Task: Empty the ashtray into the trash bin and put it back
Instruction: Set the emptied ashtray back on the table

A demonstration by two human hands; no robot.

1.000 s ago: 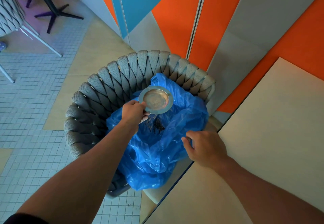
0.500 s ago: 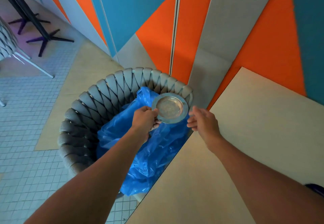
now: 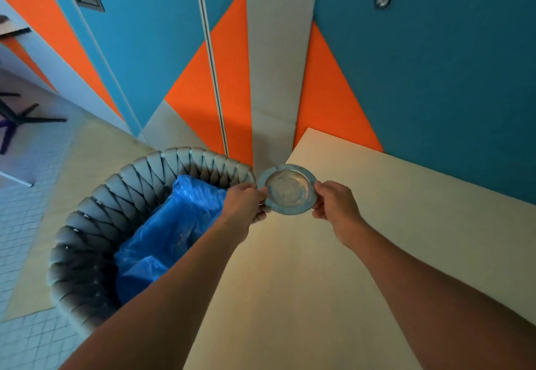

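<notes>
A round metal ashtray (image 3: 288, 189) is held bowl-up over the far left corner of the beige table (image 3: 362, 248). My left hand (image 3: 246, 203) grips its left rim and my right hand (image 3: 333, 206) grips its right rim. I see nothing in its bowl. To the left, beside the table's edge, stands the grey woven trash bin (image 3: 95, 224) lined with a blue plastic bag (image 3: 171, 230).
A wall of blue, orange and grey panels (image 3: 435, 79) rises right behind the table and bin. Pale tiled floor (image 3: 26, 224) lies to the left, with a black table base (image 3: 17, 117) at the far left.
The ashtray was tilted over the blue bag with ash falling from it, held by my left hand. It has moved right to the table corner, and my right hand has taken its other rim.
</notes>
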